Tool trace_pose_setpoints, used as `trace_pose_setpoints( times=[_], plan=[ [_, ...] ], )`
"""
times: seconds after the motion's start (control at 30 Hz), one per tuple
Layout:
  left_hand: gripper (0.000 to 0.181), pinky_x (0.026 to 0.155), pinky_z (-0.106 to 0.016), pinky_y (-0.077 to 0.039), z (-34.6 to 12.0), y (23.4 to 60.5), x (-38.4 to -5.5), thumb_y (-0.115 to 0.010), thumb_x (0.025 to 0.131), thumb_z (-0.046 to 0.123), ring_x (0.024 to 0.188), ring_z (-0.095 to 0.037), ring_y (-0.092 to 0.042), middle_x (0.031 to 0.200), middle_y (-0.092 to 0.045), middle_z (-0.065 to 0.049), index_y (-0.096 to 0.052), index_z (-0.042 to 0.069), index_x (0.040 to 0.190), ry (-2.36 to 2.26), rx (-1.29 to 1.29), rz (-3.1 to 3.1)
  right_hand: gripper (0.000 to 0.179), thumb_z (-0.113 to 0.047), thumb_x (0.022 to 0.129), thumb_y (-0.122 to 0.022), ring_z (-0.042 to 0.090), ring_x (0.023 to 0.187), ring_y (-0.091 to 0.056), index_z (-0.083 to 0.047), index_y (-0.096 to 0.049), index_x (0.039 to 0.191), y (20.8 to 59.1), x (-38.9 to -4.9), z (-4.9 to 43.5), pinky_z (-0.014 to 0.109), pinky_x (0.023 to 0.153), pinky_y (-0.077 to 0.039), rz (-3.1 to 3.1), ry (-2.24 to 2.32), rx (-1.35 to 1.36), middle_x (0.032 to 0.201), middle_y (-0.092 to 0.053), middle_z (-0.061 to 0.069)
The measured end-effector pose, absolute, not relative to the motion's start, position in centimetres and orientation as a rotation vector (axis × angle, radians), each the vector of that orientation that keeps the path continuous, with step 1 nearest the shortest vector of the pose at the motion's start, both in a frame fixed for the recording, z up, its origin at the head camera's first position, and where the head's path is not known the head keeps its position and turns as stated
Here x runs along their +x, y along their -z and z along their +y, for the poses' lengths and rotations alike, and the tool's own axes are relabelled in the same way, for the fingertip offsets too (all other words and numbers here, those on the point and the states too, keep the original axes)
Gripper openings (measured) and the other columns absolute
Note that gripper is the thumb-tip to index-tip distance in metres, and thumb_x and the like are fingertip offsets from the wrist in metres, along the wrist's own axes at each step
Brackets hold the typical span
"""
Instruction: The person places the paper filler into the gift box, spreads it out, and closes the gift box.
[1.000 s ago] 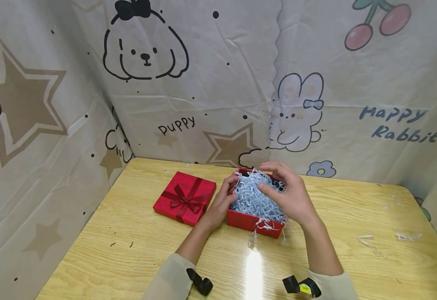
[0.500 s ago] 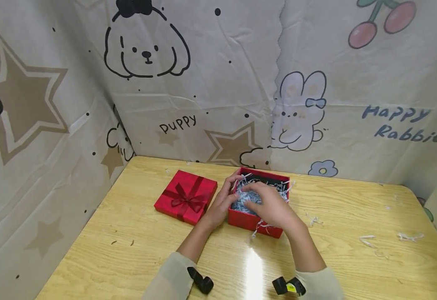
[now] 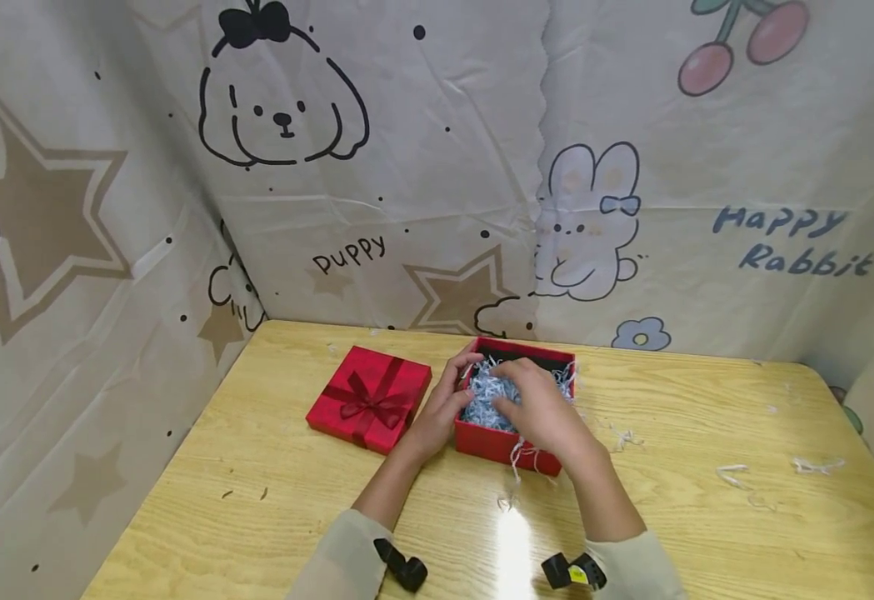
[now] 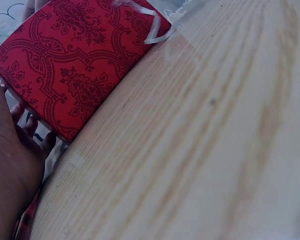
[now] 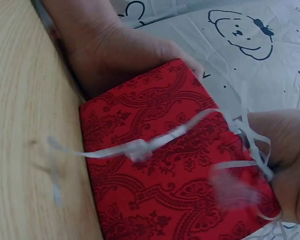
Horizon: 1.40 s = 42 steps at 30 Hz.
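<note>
A red gift box (image 3: 496, 444) stands on the table, filled with pale blue shredded paper (image 3: 486, 398). My left hand (image 3: 433, 418) holds the box at its left side, with the thumb at the rim. My right hand (image 3: 543, 408) is inside the box, its spread fingers and thumb touching the paper; its fingertips are partly hidden. In the right wrist view, white paper strands (image 5: 162, 140) hang over the patterned wall. The box's red lid (image 3: 369, 398), tied with a dark red ribbon bow, lies left of the left hand.
Loose paper strands (image 3: 817, 465) lie on the right of the wooden table (image 3: 669, 500). A printed cloth (image 3: 444, 125) hangs behind and at the sides. Small dark bits (image 3: 245, 493) lie at the left.
My right hand has lowered from above the heaped paper into the box. The paper sits lower and the dark back inner wall shows. More strands lie right of the box. The left hand stays put.
</note>
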<state>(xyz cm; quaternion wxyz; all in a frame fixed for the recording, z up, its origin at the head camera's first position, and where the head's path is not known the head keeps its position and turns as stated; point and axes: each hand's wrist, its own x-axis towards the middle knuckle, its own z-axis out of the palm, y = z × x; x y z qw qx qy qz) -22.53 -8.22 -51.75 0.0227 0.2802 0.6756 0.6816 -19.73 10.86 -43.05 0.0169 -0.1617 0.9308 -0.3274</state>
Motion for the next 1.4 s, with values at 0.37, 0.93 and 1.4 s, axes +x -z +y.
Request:
trace_pose_setpoints(
  times=[0.37,0.93,1.4],
  plan=[
    [0.057,0.129,-0.052,-0.018,-7.9,51.4,-22.7,-0.041,0.099,0.010,0.159,-0.022,-0.020,0.174,-0.017,0.003,-0.035,0.015,0.156,-2.046,0.845,2.154,0.045,-0.023,0.099,-0.070,0.041,0.137,-0.051,-0.009,-0.060,0.141,39.9,-19.2,15.7,0.064,0.112,-0.042,2.920,1.223,-0.502,0.146,-0.058,0.016],
    [0.059,0.128,-0.045,-0.021,-8.4,52.0,-22.7,-0.042,0.097,0.007,0.158,-0.023,-0.022,0.174,-0.017,0.002,-0.036,0.013,0.155,-2.070,0.813,2.140,0.072,-0.039,0.100,-0.068,0.052,0.148,-0.034,-0.015,-0.035,0.160,41.8,-20.3,23.2,0.069,0.109,-0.041,2.567,1.513,-0.342,0.165,-0.032,0.020],
    [0.056,0.128,-0.034,-0.021,-8.3,52.2,-22.7,-0.042,0.099,0.009,0.159,-0.022,-0.020,0.174,-0.018,0.000,-0.036,0.011,0.155,-2.098,0.854,2.114,0.077,-0.029,0.082,-0.089,0.041,0.116,-0.066,-0.009,-0.048,0.144,40.0,-18.8,21.4,0.046,0.089,-0.061,2.419,1.238,-0.432,0.144,-0.052,0.022]
  ],
)
